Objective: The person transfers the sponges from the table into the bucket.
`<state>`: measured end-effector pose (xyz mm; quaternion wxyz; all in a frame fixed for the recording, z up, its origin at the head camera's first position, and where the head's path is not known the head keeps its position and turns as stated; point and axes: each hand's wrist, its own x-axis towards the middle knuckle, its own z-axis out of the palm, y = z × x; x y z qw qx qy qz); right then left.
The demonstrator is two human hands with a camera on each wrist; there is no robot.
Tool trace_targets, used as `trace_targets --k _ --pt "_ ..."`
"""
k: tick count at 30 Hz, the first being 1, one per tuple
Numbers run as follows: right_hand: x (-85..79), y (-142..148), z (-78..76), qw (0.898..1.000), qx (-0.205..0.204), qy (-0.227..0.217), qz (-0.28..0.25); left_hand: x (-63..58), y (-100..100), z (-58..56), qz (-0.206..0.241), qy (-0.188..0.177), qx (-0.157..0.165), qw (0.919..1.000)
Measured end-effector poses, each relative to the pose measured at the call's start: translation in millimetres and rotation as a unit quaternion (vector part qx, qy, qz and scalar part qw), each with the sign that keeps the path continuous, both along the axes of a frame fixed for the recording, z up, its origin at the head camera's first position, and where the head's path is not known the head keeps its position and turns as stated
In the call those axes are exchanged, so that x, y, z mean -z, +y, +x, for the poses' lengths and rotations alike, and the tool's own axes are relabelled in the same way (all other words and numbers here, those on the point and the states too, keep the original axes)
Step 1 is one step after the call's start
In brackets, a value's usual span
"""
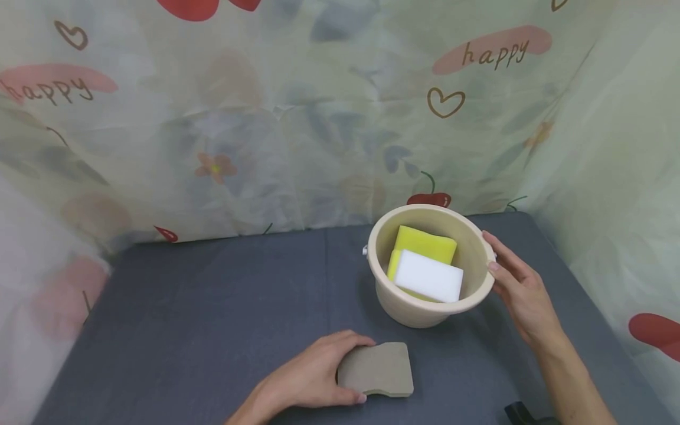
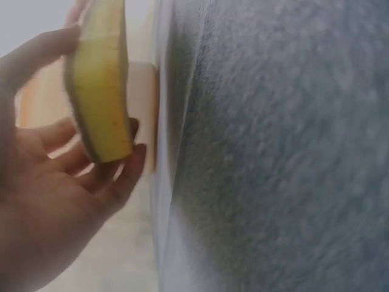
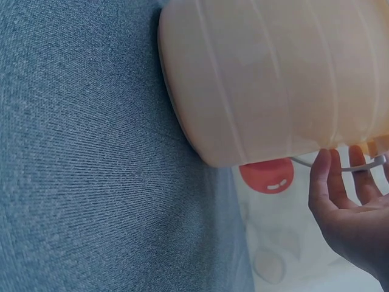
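Note:
A dual-layer sponge (image 1: 375,369), grey above and yellow below, is in my left hand (image 1: 324,372). Thumb and fingers grip it from opposite edges, just over the table; its yellow side shows in the left wrist view (image 2: 100,85). My right hand (image 1: 526,298) holds the right rim of a cream bucket (image 1: 411,313), thumb on the rim and fingers at its outside. Several of those fingers touch the bucket wall by the wire handle in the right wrist view. Inside the bucket lie a yellow sponge (image 1: 425,243) and a white sponge block (image 1: 429,275).
The bucket stands on a table with a dark grey-blue cloth (image 1: 212,307). Behind and at both sides hangs a patterned curtain (image 1: 297,147). A black object (image 1: 523,413) lies partly in view at the front edge, by the right forearm.

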<state>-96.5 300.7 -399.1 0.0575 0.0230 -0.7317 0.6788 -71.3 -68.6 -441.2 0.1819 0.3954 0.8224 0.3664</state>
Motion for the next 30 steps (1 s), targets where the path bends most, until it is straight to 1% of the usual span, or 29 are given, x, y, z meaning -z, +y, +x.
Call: trace_targets --k 3,7,9,11,14,19,24,26,30 --pt "0.2 0.2 0.5 1.0 0.004 0.0 0.001 -2.5 -2.0 -1.3 0.024 0.009 0.011 0.9996" --pt "0.6 0.5 1.3 1.0 0.005 -0.003 0.004 -5.4 -3.7 -2.4 0.058 0.038 0.021 0.9973" --pt "0.8 0.5 1.5 1.0 0.005 -0.004 0.005 -7.4 -4.2 -2.8 0.07 0.048 0.021 0.9962" --pt "1.0 0.5 1.5 1.0 0.004 -0.003 0.005 -10.2 -4.7 -3.6 0.078 0.05 0.019 0.9955" --pt "1.2 0.3 1.4 1.0 0.002 -0.002 0.004 -15.5 -5.6 -5.0 0.08 0.045 0.012 0.9957" --pt "1.7 0.2 1.5 1.0 0.002 0.001 0.007 -24.4 -7.8 -7.8 0.088 0.055 0.013 0.9945" --pt "1.8 0.1 1.5 1.0 0.004 0.002 0.012 -33.4 -9.9 -10.1 0.101 0.048 0.009 0.9937" --pt "1.6 -0.1 1.3 1.0 0.006 0.001 0.015 -37.1 -10.3 -10.7 0.108 0.052 0.01 0.9928" --pt "1.3 -0.5 0.8 1.0 0.008 -0.005 0.024 -43.8 -10.5 -12.5 0.11 0.081 0.007 0.9906"
